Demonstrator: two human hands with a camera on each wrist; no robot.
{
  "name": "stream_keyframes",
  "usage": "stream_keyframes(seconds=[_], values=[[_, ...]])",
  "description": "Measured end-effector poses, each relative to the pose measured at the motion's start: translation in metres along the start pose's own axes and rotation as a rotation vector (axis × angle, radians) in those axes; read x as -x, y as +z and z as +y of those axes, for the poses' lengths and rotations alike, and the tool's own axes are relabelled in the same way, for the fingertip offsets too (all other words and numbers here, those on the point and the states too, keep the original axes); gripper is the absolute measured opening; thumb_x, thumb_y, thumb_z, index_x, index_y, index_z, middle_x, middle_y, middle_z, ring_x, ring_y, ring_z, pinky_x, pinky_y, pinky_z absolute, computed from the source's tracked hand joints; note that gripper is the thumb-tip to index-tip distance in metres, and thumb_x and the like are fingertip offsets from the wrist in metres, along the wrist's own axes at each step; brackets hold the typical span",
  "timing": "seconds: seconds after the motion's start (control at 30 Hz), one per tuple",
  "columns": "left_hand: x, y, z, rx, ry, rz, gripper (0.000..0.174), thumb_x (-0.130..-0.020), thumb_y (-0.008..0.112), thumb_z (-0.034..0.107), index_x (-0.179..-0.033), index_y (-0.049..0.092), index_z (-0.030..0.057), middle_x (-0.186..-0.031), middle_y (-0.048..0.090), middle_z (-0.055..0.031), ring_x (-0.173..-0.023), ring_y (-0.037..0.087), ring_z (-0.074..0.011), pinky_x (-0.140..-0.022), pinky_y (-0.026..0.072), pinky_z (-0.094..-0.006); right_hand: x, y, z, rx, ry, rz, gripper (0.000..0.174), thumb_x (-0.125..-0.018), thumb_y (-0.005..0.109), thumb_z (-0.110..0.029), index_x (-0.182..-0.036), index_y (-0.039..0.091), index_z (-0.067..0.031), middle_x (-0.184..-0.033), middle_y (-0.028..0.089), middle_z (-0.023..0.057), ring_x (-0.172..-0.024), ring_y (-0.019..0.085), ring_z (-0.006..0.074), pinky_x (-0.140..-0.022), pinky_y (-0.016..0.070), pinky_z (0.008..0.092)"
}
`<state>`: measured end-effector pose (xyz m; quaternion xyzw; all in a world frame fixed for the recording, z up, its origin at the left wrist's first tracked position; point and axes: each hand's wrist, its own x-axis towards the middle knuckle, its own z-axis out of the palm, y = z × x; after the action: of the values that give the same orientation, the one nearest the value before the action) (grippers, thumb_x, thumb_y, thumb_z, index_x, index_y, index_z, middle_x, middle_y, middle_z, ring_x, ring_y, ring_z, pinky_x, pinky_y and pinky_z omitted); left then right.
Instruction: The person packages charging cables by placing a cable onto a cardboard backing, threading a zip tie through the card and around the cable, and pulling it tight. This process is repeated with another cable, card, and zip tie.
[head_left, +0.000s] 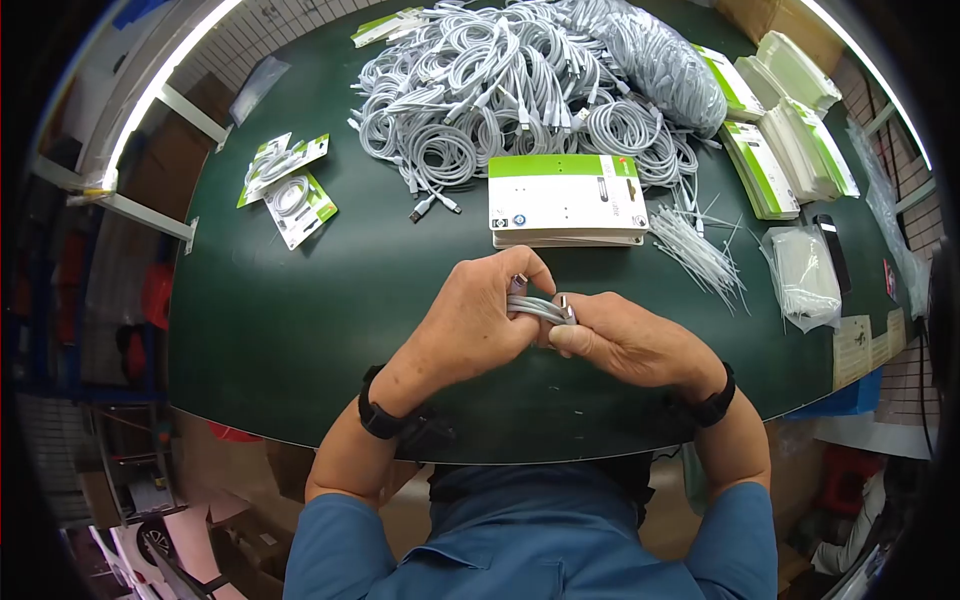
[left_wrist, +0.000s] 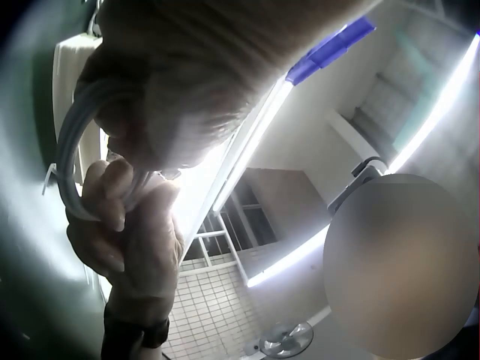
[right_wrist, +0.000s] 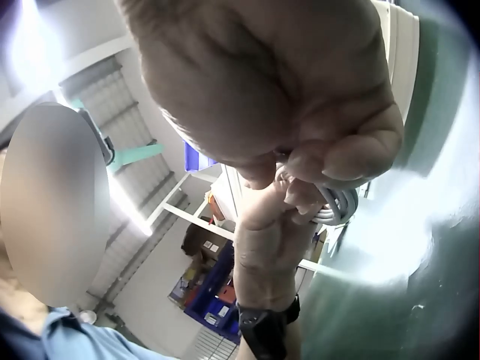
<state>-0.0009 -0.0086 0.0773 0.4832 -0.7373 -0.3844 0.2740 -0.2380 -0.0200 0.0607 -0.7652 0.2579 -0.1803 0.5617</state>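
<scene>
White cable (head_left: 538, 308), wound in a small coil, sits between the hands above the green desk (head_left: 290, 350), near the stack of cards (head_left: 565, 205). The left hand (head_left: 478, 318) grips one side, fingers curled; the right hand (head_left: 640, 345) pinches the other beside a plug (head_left: 567, 303). No tie shows round the loops, though fingers hide part, so a slack grip could let them spring open. Pulling unevenly might shift the plug out of line.

Cable pile (head_left: 480, 85) behind card stack (head_left: 567, 198), blister packs (head_left: 292, 207) left, ties (head_left: 698, 250) right, on table (head_left: 300, 370)
</scene>
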Motion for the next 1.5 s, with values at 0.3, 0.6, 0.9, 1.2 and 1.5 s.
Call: stream_keyframes(seconds=[0.3, 0.6, 0.9, 1.2, 1.5], values=[[-0.003, 0.014, -0.007, 0.011, 0.004, -0.032, 0.015, -0.092, 0.077, 0.003, -0.105, 0.070, 0.0017, -0.081, 0.073, -0.0103, -0.070, 0.066, -0.0181, -0.069, 0.0537, -0.0345, 0.002, -0.009, -0.003, -0.065, 0.166, 0.032, 0.034, -0.113, 0.064, -0.032, -0.106, 0.075, 0.0004, -0.090, 0.078, 0.0081, -0.061, 0.064, 0.0154, -0.060, 0.0543, 0.0320], [-0.003, 0.013, 0.004, 0.293, 0.059, 0.203, 0.027, -0.095, 0.075, -0.005, -0.120, 0.069, 0.0037, -0.077, 0.056, 0.0076, -0.070, 0.048, -0.0007, -0.062, 0.0374, -0.0219, 0.004, -0.012, -0.010, -0.223, 0.080, 0.180, 0.032, -0.114, 0.064, -0.031, -0.104, 0.074, -0.0019, -0.091, 0.078, 0.0036, -0.062, 0.062, 0.0098, -0.059, 0.0513, 0.0267], [0.000, 0.008, 0.005, 0.534, 0.150, 0.288, 0.040, -0.087, 0.075, -0.010, -0.124, 0.066, 0.0014, -0.073, 0.059, 0.0070, -0.065, 0.050, 0.0008, -0.058, 0.0363, -0.0204, 0.010, -0.009, -0.026, -0.157, -0.008, 0.202, 0.030, -0.113, 0.065, -0.029, -0.101, 0.073, -0.0028, -0.084, 0.075, 0.0013, -0.059, 0.059, 0.0082, -0.056, 0.0490, 0.0273], [-0.006, 0.021, 0.001, 0.287, 0.115, 0.223, 0.052, -0.093, 0.077, -0.006, -0.142, 0.058, -0.0036, -0.076, 0.060, 0.0040, -0.067, 0.055, -0.0030, -0.061, 0.0426, -0.0211, 0.018, -0.009, -0.015, -0.140, 0.085, 0.275, 0.027, -0.113, 0.063, -0.023, -0.100, 0.076, -0.0022, -0.085, 0.076, 0.0005, -0.059, 0.059, 0.0067, -0.055, 0.0493, 0.0260], [0.011, 0.021, 0.048, -0.566, 0.761, 0.618, 0.093, -0.085, 0.091, 0.013, -0.162, 0.041, -0.0022, -0.149, 0.058, -0.0232, -0.134, 0.062, -0.0365, -0.108, 0.0531, -0.0493, 0.019, -0.024, -0.017, -0.323, -0.069, 0.463, 0.032, -0.115, 0.061, -0.024, -0.101, 0.075, 0.0009, -0.085, 0.075, 0.0023, -0.056, 0.057, 0.0064, -0.051, 0.0462, 0.0253]])
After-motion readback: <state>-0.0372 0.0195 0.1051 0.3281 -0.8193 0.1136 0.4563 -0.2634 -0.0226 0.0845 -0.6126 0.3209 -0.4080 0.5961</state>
